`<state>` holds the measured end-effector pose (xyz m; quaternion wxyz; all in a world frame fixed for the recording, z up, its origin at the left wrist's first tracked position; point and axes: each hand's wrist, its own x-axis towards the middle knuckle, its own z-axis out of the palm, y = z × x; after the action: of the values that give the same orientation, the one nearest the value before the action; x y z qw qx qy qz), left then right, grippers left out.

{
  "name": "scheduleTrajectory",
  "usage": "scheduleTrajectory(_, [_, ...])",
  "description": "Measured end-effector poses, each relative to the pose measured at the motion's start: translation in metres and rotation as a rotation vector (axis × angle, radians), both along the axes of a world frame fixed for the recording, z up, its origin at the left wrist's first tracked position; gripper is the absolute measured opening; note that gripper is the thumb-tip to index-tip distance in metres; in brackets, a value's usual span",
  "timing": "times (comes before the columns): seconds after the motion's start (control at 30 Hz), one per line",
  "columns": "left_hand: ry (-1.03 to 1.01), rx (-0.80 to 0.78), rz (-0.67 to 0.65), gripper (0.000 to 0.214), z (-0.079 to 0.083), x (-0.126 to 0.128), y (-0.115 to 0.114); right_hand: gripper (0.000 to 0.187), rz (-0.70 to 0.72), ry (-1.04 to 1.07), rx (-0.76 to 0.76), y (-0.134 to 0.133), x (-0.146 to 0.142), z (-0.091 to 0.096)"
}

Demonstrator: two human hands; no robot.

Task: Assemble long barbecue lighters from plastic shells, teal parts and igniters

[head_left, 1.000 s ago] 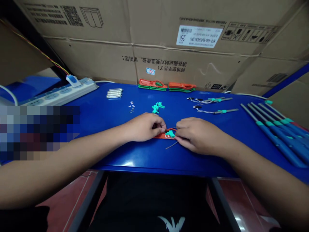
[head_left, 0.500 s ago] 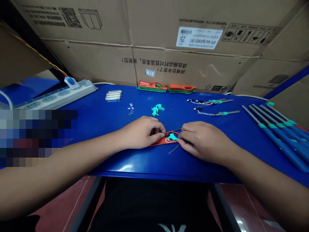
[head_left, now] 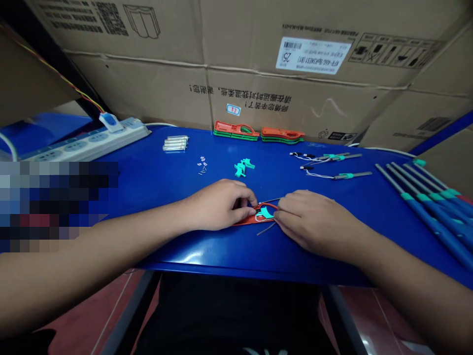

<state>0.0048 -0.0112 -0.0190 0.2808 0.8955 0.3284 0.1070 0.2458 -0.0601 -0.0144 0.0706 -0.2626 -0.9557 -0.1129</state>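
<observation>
An orange lighter casing half (head_left: 245, 222) lies in front of me between both hands. Inside its loop sits a turquoise trigger (head_left: 265, 213), with a thin white wire curving below it. My left hand (head_left: 225, 204) is closed in a pinch at the casing's left part, beside a small black piece largely covered by the fingers. My right hand (head_left: 306, 214) is closed at the casing's right end, its fingertips touching the loop near the trigger. A thin grey wire (head_left: 265, 229) sticks out under the right fingers. What lies inside the right fingers is partly hidden.
On the blue table (head_left: 177, 192) are loose turquoise triggers (head_left: 244, 166), small metal bits (head_left: 202, 165), clear tubes (head_left: 175, 143), stacked orange and green casings (head_left: 236, 130), wired metal rods (head_left: 353, 175), and blue lighters (head_left: 439, 217). A power strip (head_left: 84, 140) stands left; cardboard (head_left: 148, 84) rises behind.
The whole view has shifted slightly. Both hands keep their places at the orange casing; the trigger looks slightly turned, and the right fingers have closed in a little more over the casing's end.
</observation>
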Motion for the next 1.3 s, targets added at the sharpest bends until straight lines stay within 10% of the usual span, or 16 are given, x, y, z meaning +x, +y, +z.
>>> scheduleTrajectory(0.47, [0.032, -0.126, 0.046, 0.019, 0.001, 0.001, 0.002, 0.025, 0.062, 0.126, -0.229, 0.018, 0.011, -0.005])
scheduleTrajectory(0.8, [0.037, -0.123, 0.074, 0.019, 0.001, 0.003, 0.002, 0.027, 0.089, -0.008, -0.057, 0.011, 0.001, -0.002])
scheduleTrajectory(1.3, [0.132, 0.027, -0.141, 0.048, 0.014, -0.013, 0.000, 0.016, -0.331, 0.250, -0.676, 0.012, -0.014, 0.009])
